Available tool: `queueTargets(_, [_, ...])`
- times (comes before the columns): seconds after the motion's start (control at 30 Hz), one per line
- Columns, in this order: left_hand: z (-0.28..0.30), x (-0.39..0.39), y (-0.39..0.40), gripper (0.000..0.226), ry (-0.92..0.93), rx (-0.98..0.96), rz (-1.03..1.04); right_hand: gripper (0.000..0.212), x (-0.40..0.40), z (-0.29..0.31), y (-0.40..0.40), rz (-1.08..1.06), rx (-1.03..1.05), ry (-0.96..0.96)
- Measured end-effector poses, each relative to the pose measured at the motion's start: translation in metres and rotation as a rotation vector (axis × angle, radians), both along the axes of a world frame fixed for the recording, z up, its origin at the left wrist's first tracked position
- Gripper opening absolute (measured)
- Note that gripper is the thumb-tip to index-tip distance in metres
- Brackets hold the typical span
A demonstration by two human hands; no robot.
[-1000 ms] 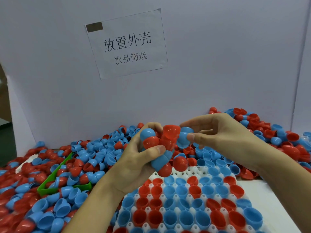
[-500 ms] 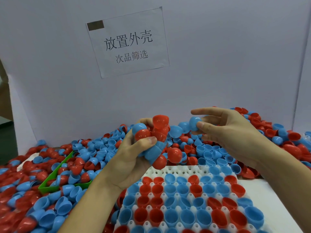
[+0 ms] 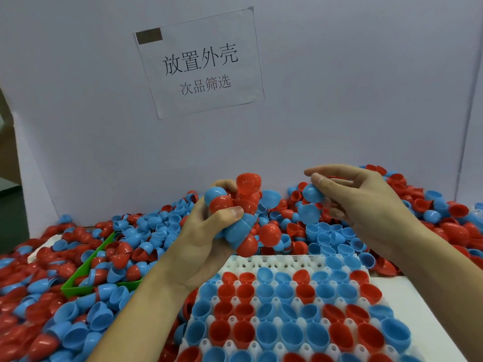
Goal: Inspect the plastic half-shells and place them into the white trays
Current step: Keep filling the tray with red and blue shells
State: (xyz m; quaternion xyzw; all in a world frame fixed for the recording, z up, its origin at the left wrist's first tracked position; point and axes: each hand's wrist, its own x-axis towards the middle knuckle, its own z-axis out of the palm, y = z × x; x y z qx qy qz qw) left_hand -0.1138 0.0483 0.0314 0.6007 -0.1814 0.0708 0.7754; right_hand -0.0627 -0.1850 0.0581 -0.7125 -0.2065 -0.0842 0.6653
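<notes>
My left hand (image 3: 206, 239) grips a nested bunch of red and blue half-shells (image 3: 240, 205), held up above the far edge of the white tray (image 3: 277, 261). My right hand (image 3: 358, 202) is a little to the right at the same height and pinches one blue half-shell (image 3: 312, 193) between thumb and fingers, dome toward me. Another blue half-shell (image 3: 308, 214) sits just under it, against the lower fingers. The tray's pockets hold several red and blue half-shells, open side up.
Loose red and blue half-shells (image 3: 146, 231) are heaped across the table on the left, behind and on the right. A green tray (image 3: 86, 278) with shells lies at the left. A white backboard with a paper sign (image 3: 201, 64) closes off the back.
Both hands rose slightly. My right hand pulled one blue half-shell away from the bunch and moved right, so the gap between the hands widened.
</notes>
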Motion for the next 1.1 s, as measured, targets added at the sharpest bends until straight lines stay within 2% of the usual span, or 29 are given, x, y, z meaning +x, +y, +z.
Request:
queueTargets(0.03, [-0.002,0.001,-0.003,0.035,-0.005,-0.029,-0.038,0.021,-0.001,0.000,0.002,0.025,0.049,0.011])
queueTargets(0.1, [-0.005,0.002,-0.010,0.024,0.009,-0.006,0.019,0.022,-0.004,0.000,0.008,0.079,0.127,0.020])
queueTargets(0.2, [-0.006,0.006,-0.017,0.022,0.088,-0.005,0.168,0.027,-0.011,0.005,0.014,0.142,0.157,-0.016])
queueTargets(0.27, [-0.007,0.007,-0.019,0.020,0.133,-0.052,0.194,0.030,-0.015,0.007,0.015,0.156,0.145,-0.058])
queueTargets(0.37, [-0.011,0.008,-0.023,0.015,0.229,-0.134,0.214,0.031,-0.023,0.008,0.018,0.174,0.080,-0.170])
queueTargets(0.47, [-0.010,0.005,-0.030,0.021,0.277,-0.163,0.205,0.038,-0.033,0.008,0.026,0.232,-0.054,-0.251])
queueTargets(0.57, [-0.009,0.002,-0.032,0.050,0.273,-0.189,0.202,0.034,-0.038,0.006,0.034,0.209,-0.238,-0.311])
queueTargets(0.67, [-0.009,0.002,-0.033,0.060,0.269,-0.163,0.232,0.021,-0.039,0.004,0.036,0.227,-0.288,-0.317])
queueTargets(0.8, [-0.011,0.003,-0.035,0.056,0.259,-0.115,0.261,0.021,-0.038,0.002,0.037,0.197,-0.318,-0.350])
queueTargets(0.93, [-0.012,0.003,-0.032,0.036,0.236,-0.084,0.277,0.032,-0.035,0.002,0.038,0.203,-0.342,-0.339])
queueTargets(1.03, [-0.011,0.001,-0.034,0.044,0.205,-0.049,0.293,0.038,-0.035,0.000,0.037,0.205,-0.397,-0.348])
queueTargets(1.1, [-0.011,0.001,-0.036,0.034,0.198,-0.032,0.291,0.036,-0.036,-0.002,0.036,0.204,-0.426,-0.380])
